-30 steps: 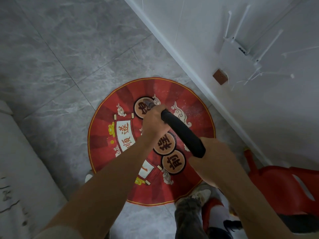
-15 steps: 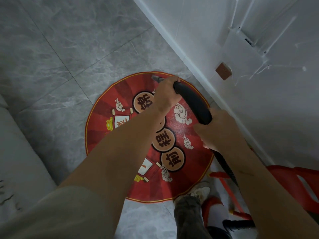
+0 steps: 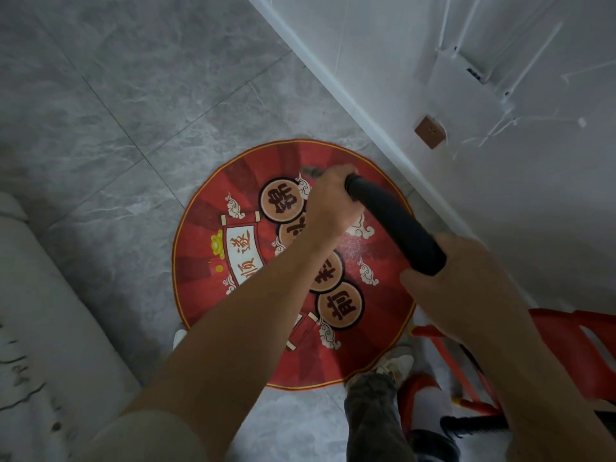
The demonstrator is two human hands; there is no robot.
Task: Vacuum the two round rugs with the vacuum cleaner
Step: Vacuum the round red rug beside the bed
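Observation:
A round red rug (image 3: 206, 261) with gold trim and brown character discs lies on the grey tile floor. Above it slants the black vacuum tube (image 3: 396, 225). My left hand (image 3: 330, 201) grips the tube's lower end over the rug's far part; a grey nozzle tip (image 3: 310, 170) pokes out just beyond the fingers. My right hand (image 3: 466, 275) holds the tube's upper end above the rug's right edge. The nozzle's contact with the rug is hidden by my left hand. Only one rug is in view.
A white wall with a baseboard (image 3: 350, 105) runs close along the rug's right side, with a brown socket (image 3: 430, 131) and a white router (image 3: 466, 78). A red plastic chair (image 3: 573, 355) and the red vacuum body (image 3: 423, 395) stand at lower right. A pale sofa edge (image 3: 40, 311) is on the left.
Both hands pushed the tube away from me toward the rug's far edge by the wall, then drew it slightly back. The rug has stayed in place.

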